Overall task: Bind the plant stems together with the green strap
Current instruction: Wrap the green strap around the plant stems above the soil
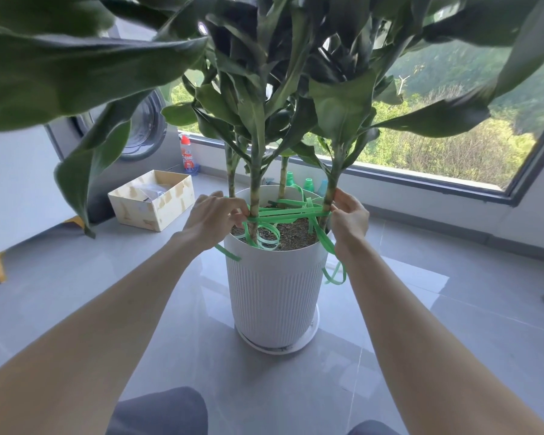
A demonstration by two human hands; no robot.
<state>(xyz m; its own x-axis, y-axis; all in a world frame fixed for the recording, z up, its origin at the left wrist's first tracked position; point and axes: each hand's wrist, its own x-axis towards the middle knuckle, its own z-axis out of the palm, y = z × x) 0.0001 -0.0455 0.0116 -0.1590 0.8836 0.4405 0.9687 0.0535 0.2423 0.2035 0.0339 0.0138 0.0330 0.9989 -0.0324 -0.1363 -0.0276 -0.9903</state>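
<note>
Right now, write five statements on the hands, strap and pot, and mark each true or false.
1. The left hand pinches the green strap at the front stem. True.
2. The right hand rests on the floor. False: it holds the strap at the right stem.
3. The white pot stands on a saucer. True.
4. The wooden box sits right of the pot. False: it sits to the left.
5. The strap is stretched between those two stems. True.

Open box (pixel 153 200) beside washing machine (pixel 148 130); bottle (pixel 187 155) by window (pixel 437 136).
</note>
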